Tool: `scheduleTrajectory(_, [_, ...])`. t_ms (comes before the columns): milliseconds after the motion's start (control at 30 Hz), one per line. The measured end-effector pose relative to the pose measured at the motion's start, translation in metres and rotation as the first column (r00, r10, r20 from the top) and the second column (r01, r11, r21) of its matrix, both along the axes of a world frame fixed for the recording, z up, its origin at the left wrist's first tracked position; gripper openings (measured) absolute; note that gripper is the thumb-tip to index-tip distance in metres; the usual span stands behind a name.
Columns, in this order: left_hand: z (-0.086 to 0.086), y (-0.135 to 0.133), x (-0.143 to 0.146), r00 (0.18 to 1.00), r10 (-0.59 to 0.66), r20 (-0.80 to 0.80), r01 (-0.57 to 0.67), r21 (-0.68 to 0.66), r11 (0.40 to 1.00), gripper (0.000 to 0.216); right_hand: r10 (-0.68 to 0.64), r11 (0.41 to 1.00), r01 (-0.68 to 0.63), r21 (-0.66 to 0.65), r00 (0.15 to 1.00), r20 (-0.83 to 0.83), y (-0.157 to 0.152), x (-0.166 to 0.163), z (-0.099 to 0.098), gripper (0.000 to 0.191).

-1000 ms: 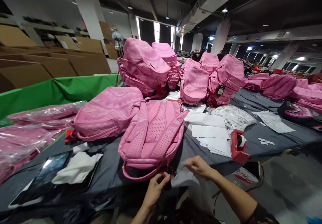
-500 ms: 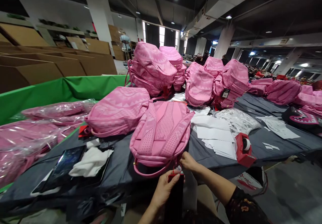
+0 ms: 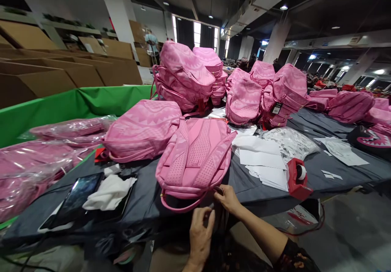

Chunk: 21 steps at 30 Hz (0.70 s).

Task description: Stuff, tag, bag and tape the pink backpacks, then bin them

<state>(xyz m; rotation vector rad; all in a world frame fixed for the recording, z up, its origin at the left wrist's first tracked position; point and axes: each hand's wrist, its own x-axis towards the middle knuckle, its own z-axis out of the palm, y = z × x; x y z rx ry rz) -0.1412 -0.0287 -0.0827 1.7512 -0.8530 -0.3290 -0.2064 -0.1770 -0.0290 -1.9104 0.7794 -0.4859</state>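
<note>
A pink backpack (image 3: 195, 154) lies at the table's front edge with its padded back panel and straps facing up. Its loop handle points toward me. My right hand (image 3: 227, 199) is at the backpack's lower right edge, its fingers pinched together around something small and dark that I cannot make out. Just below the handle, my left hand (image 3: 200, 235) is loosely curled, with a gap between thumb and forefinger and nothing visible in it. A second pink backpack (image 3: 143, 129) lies against the first one's left side, front up.
Stacked pink backpacks (image 3: 185, 74) stand behind. To the right are white papers (image 3: 264, 164), a clear plastic bag (image 3: 290, 141) and a red tape dispenser (image 3: 298, 178). A tablet (image 3: 79, 196) and white cloth (image 3: 110, 192) lie left, beside bagged backpacks (image 3: 36, 158) in a green-lined bin (image 3: 76, 101).
The black tag with a red top, earlier in my left hand, is no longer visible there. My left hand has loosened and dropped slightly. My right hand stays by the backpack's edge.
</note>
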Motion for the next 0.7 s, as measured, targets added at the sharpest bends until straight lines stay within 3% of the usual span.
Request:
scheduleTrajectory(67, [-0.014,0.007,0.006,0.949,0.242,-0.204,-0.245,0.011,0.970,0.055,0.036,0.999,-0.036,-0.011,0.999,0.022,-0.003,0.000,-0.002,0.019])
scheduleTrajectory(133, [-0.024,0.005,0.009,0.861,0.288,-0.420,-0.313,0.011,0.950,0.068,0.056,0.998,-0.055,-0.034,0.998,0.039,-0.006,-0.001,-0.004,0.019])
scheduleTrajectory(200, [-0.024,-0.003,0.008,0.760,0.178,-0.625,-0.285,-0.074,0.956,0.073,0.065,0.997,-0.063,-0.044,0.997,0.040,-0.008,-0.001,-0.007,0.024])
scheduleTrajectory(267, [-0.012,-0.013,0.005,0.685,0.078,-0.724,-0.266,-0.148,0.953,0.070,0.078,0.996,-0.077,-0.034,0.996,0.034,-0.009,-0.002,-0.007,0.029])
scheduleTrajectory(400, [0.025,-0.021,0.003,0.683,0.098,-0.723,-0.280,-0.135,0.951,0.048,0.118,0.993,-0.118,0.012,0.993,0.019,-0.010,-0.007,0.006,0.037])
scheduleTrajectory(467, [0.037,-0.021,0.005,0.636,0.079,-0.768,-0.282,-0.136,0.950,0.044,0.142,0.987,-0.143,0.071,0.990,0.022,-0.011,-0.008,0.014,0.042])
scheduleTrajectory(567, [0.040,-0.022,0.005,0.378,0.017,-0.926,-0.329,-0.117,0.937,0.043,0.179,0.965,-0.181,0.191,0.983,0.026,-0.016,-0.006,0.020,0.055])
scheduleTrajectory(600, [0.039,-0.023,0.004,0.328,0.000,-0.945,-0.364,-0.126,0.923,0.045,0.187,0.957,-0.189,0.220,0.982,0.028,-0.017,-0.004,0.021,0.057])
scheduleTrajectory(700, [0.036,-0.028,0.001,0.287,-0.060,-0.956,-0.428,-0.184,0.885,0.050,0.196,0.948,-0.200,0.249,0.980,0.042,-0.019,-0.002,0.022,0.063])
